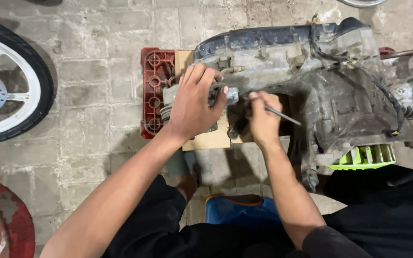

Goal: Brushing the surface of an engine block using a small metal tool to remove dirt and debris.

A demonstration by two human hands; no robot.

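Outdoors, on grey brick paving (96, 62), left hand (193, 102) grips engine (311, 71); right hand (262, 119) pinches metal rod (283, 116).

The light is dim and even, coming from above, warm grey in tone. Soft shadows fall beneath the forearms onto the paved floor (96, 95) and under the engine (311, 71), where the gaps go nearly black. No glare shows. The centre is fairly sharp; fine detail is smeared and grainy. The wheel (5, 81) at the left edge bows slightly from wide-angle distortion.
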